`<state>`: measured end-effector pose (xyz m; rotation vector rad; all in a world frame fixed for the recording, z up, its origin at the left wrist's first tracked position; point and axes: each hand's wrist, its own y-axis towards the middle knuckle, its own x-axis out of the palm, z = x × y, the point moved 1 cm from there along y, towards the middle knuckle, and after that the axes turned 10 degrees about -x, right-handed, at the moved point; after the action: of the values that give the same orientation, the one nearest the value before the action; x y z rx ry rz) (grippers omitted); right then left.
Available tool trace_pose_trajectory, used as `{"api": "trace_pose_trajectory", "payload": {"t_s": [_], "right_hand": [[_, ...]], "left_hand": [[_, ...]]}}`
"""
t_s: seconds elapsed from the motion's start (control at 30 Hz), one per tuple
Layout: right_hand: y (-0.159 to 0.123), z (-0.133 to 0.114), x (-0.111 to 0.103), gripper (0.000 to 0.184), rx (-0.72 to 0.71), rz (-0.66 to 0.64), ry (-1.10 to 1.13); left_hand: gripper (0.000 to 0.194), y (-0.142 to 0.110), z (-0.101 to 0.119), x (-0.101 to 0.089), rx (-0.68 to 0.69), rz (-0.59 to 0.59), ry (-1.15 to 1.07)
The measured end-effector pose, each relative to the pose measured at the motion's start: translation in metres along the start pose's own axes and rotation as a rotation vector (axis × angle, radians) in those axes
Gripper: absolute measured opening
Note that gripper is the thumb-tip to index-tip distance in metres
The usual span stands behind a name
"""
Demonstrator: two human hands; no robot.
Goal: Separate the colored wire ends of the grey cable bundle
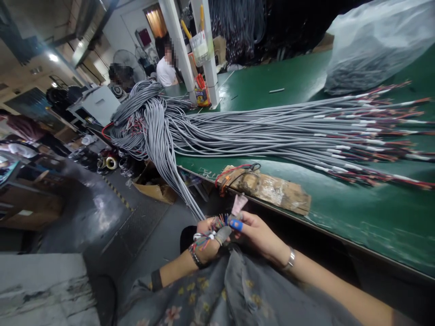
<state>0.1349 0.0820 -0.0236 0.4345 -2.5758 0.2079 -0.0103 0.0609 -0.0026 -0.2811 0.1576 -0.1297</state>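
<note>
My left hand point(208, 246) is closed round the ends of several grey cables point(185, 192), which hang from the table edge down to my lap. Thin coloured wires point(222, 220) fan out from the cable ends, some above the fist and some near the wrist. My right hand point(253, 233) is beside it, thumb and fingers pinched at the tips of these wires. Blue tape wraps the right thumb. A pale pink strip point(239, 204) sticks up at the right fingertips; what it is attached to is hidden. Grey coverings show on some fingertips.
A large bundle of grey cables point(244, 131) with stripped ends lies across the green table point(367, 222). By the near edge is a worn wooden block point(272, 190) with red and black leads. A plastic bag point(380, 45), white posts point(176, 50) and a cardboard box point(156, 183) are around. People work further back.
</note>
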Motion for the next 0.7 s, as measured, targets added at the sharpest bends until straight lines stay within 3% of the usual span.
{"api": "trace_pose_trajectory", "payload": {"t_s": [0.2,0.5,0.7], "right_hand": [[-0.001,0.000,0.003,0.044,0.019,0.014,-0.054],[0.008,0.007,-0.009,0.041,0.045,0.222,0.147],[0.023,-0.002,-0.014,0.046,0.015,0.182,0.194]], "left_hand": [[0.039,0.002,0.001,-0.003,0.000,-0.120,0.058],[0.040,0.002,0.001,-0.006,0.104,0.099,-0.008],[0.036,0.007,0.008,0.006,0.098,0.163,-0.045]]}}
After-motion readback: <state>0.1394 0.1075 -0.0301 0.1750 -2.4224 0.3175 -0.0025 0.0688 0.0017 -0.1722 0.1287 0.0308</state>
